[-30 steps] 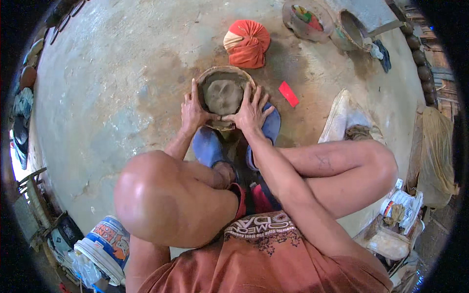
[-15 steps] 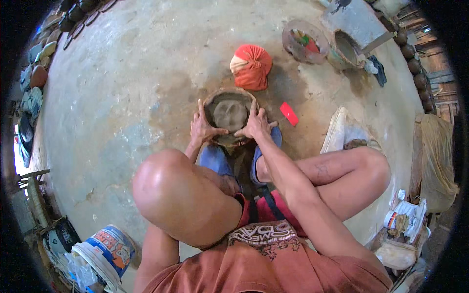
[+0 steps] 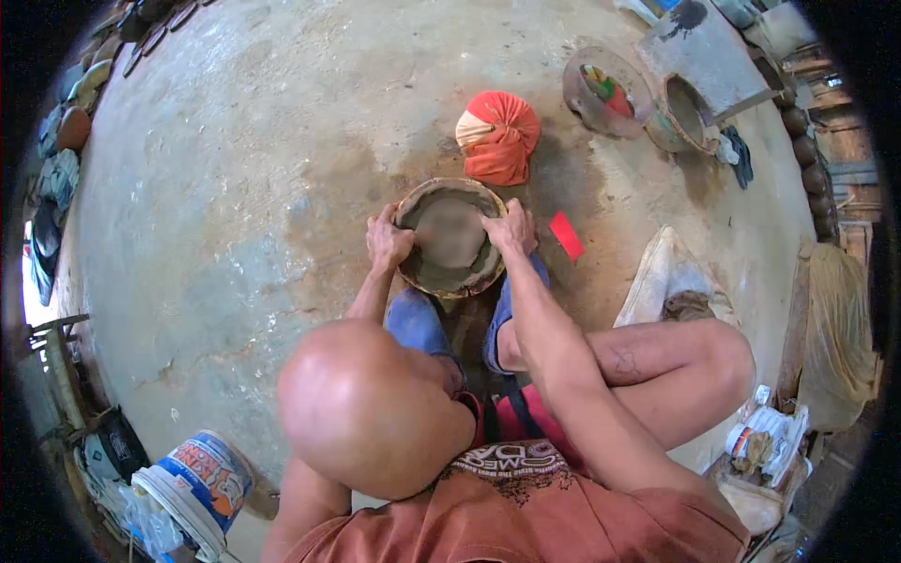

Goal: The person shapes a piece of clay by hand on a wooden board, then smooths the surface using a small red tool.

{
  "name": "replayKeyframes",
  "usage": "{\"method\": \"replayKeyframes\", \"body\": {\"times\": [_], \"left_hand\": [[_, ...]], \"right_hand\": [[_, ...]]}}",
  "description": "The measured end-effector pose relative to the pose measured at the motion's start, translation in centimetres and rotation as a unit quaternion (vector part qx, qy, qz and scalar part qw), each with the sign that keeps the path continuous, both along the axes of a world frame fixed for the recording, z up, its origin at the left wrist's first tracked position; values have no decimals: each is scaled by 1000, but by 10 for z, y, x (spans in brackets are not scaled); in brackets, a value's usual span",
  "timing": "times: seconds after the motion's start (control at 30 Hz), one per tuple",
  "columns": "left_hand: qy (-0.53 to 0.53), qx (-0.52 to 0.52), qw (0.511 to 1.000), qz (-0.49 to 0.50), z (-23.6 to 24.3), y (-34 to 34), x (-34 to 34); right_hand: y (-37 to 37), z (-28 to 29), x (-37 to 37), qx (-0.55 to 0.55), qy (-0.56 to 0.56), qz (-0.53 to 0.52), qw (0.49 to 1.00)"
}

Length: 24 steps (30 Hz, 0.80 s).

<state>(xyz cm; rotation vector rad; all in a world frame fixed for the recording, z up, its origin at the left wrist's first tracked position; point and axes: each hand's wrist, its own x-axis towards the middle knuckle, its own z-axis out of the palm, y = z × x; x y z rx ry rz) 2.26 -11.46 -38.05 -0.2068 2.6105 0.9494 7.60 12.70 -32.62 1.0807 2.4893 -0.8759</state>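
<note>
Between my blue-clad feet (image 3: 418, 324) sits a round, rough-rimmed bowl (image 3: 449, 283) lined with wet grey clay (image 3: 450, 244), its middle blurred. My left hand (image 3: 389, 235) grips the bowl's left side, thumb toward the inside, and my right hand (image 3: 511, 225) grips its right side. Just beyond the bowl lies an orange and cream cloth bundle (image 3: 497, 141). A small flat red piece (image 3: 566, 235) lies to the right of my right hand.
A translucent basin (image 3: 587, 113), an upright-rimmed pot (image 3: 666, 141) and a grey slab (image 3: 704, 56) are at back right. A white sack (image 3: 657, 281) lies right. Buckets (image 3: 206, 483) stand lower left. Several dark round pots (image 3: 812, 178) line the right edge.
My thumbs have moved from the bowl's near edge up along its sides, and the clay's centre is now blurred. The whole scene sits lower in the picture.
</note>
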Motion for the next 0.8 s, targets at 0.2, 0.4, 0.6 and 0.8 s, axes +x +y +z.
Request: {"method": "replayKeyframes", "body": {"times": [0.2,0.4,0.6,0.8], "left_hand": [[27,23,999,-41,14,14,-5],[28,9,999,-23,34,31,-9],[26,-25,999,-33,32,38,-10],[79,-27,996,-42,24,30,-17]], "right_hand": [[9,-1,-12,1,-11,69,998],[6,-14,-23,70,18,95,993],[11,-14,-32,43,-7,77,996],[-11,-12,-37,73,52,116,989]]}}
